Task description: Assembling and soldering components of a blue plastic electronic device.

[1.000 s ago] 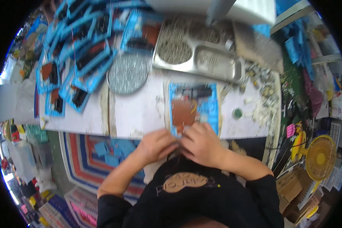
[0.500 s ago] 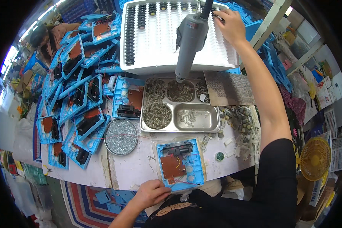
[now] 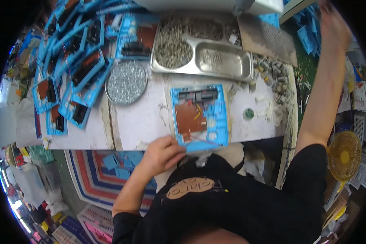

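A blue plastic casing (image 3: 219, 118) lies open side up at the table's front edge, with a brown circuit board (image 3: 188, 116), a black long part (image 3: 197, 96) and thin wires in it. My left hand (image 3: 162, 155) is at its lower left corner, fingers curled and closed on the casing's edge. My right hand (image 3: 333, 26) is raised at the far right, beyond the table's side; it is smeared by motion and its fingers cannot be made out. At the top, only the lower rim of a white foam tray (image 3: 256, 5) shows.
A steel compartment tray (image 3: 203, 75) with small screws or springs stands behind the casing. Left of it are a round dish (image 3: 126, 82) of small metal pieces and piled blue casings (image 3: 81, 73). Small loose parts (image 3: 274, 75) lie at right. A yellow fan (image 3: 345, 156) stands beyond.
The view has tilted downward, so the foam tray and the grey tool have mostly left the picture. My right hand has moved from the foam tray out to the right. My left hand remains by the casing's corner.
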A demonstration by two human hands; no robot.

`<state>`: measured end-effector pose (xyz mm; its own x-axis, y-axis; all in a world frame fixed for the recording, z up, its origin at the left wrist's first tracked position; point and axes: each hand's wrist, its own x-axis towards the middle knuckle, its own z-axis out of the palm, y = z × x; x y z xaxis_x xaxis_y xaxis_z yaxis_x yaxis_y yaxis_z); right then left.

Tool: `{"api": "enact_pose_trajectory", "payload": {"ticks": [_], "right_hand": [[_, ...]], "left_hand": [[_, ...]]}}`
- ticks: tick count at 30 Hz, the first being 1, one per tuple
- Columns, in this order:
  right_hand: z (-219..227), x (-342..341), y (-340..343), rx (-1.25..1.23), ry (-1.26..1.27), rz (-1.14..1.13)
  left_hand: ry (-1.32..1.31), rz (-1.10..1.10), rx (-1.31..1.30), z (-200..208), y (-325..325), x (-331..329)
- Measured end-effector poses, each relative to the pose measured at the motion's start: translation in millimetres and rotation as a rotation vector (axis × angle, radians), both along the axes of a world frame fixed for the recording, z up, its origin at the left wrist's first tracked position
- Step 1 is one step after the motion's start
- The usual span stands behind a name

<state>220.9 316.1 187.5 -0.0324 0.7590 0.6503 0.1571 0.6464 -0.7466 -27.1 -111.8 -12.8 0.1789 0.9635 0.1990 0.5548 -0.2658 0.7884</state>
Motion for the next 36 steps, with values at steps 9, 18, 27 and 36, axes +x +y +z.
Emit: {"api": "enact_pose_trajectory", "payload": {"ticks": [9,18,27,36], "right_hand": [[-159.4,16.7,-251.1,-0.045,-0.800,0.782],[-192.5,21.4,-240.4,0.277,-0.822,0.830],[-168.1,23.3,-243.9,0.193,-0.744,0.748],[-147.4,106.2,-209.1,-0.046,-1.294,0.171]], "left_hand": [[-0.012,0.000,-0.023,0.3,8.5,6.5],[-0.005,0.029,-0.025,0.0,5.5,8.5],[0.022,0.009,-0.003,3.0,10.8,10.6],[-0.042,-0.160,-0.361,49.6,37.0,-3.0]]}}
